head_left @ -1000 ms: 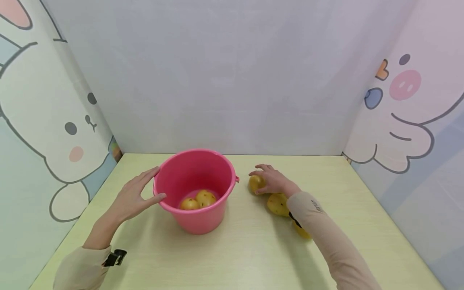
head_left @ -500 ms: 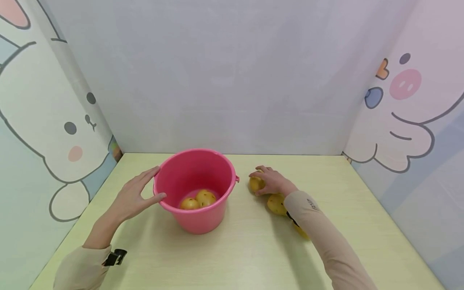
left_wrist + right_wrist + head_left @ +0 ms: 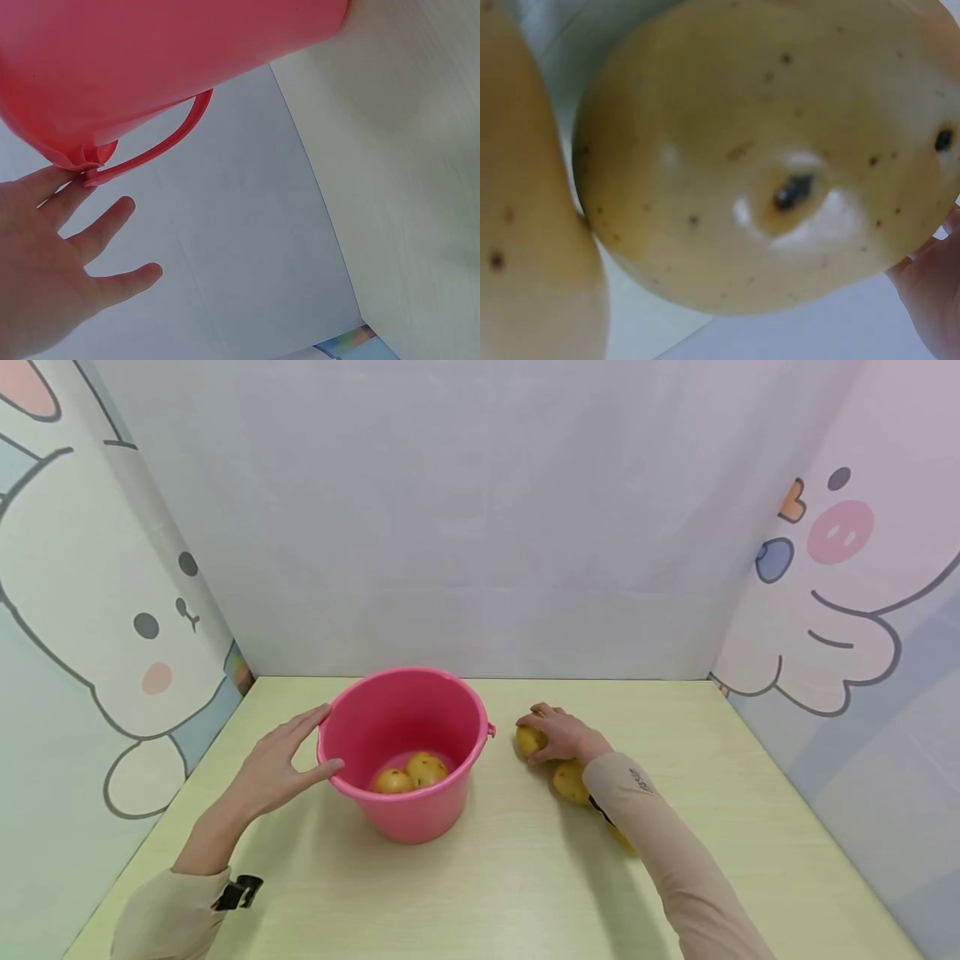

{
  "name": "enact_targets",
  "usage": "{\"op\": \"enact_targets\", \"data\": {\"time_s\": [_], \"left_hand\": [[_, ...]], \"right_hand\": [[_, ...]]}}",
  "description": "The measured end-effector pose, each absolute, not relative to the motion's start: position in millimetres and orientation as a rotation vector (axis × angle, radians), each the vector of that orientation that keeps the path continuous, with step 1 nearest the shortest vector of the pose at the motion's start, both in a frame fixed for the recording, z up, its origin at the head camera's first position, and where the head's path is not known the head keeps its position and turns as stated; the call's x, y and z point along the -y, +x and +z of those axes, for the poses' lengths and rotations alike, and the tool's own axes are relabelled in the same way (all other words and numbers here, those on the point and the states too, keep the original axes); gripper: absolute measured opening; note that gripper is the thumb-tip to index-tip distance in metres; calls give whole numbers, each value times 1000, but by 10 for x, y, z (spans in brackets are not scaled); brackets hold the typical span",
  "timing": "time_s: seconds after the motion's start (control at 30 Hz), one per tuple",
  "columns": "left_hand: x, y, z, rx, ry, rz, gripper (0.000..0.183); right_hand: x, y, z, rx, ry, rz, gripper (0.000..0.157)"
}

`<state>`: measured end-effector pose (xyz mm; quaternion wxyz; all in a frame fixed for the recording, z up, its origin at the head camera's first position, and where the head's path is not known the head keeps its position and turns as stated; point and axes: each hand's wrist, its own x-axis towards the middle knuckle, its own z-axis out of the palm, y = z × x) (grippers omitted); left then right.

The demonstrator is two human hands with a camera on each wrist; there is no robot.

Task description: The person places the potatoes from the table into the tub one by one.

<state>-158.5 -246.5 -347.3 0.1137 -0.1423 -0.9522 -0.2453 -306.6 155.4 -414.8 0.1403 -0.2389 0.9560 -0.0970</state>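
Note:
A pink bucket [image 3: 408, 814] stands upright left of the middle of the table. Two yellow potatoes [image 3: 426, 770] with dark spots lie at its bottom. My left hand [image 3: 281, 768] rests on the bucket's left rim with fingers spread. In the left wrist view, the fingertips touch the rim near the handle [image 3: 161, 146]. To the bucket's right, my right hand [image 3: 562, 735] grips a potato [image 3: 529, 742], fingers bent over its top and thumb at its near side. Another potato [image 3: 570, 782] lies below this hand. A further potato [image 3: 621, 838] is mostly hidden under the forearm.
The pale table [image 3: 495, 893] meets a light wall cloth [image 3: 480, 527] at the back. Printed cartoon panels [image 3: 825, 610] enclose both sides. Two potatoes fill most of the right wrist view, the larger one [image 3: 727, 157] hiding the right fingers. The bucket's handle hangs on its outer side.
My right forearm has shifted slightly to the left, covering more of the potatoes under it. The right hand stays at the same potato. Left hand and bucket have not moved.

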Motion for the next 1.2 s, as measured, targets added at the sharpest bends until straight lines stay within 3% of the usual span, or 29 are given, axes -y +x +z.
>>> {"op": "enact_targets", "data": {"time_s": [1.2], "left_hand": [[2445, -1572, -3463, 2784, -419, -706, 79]], "right_hand": [[-1556, -3009, -4065, -2901, -792, -529, 62]]}}
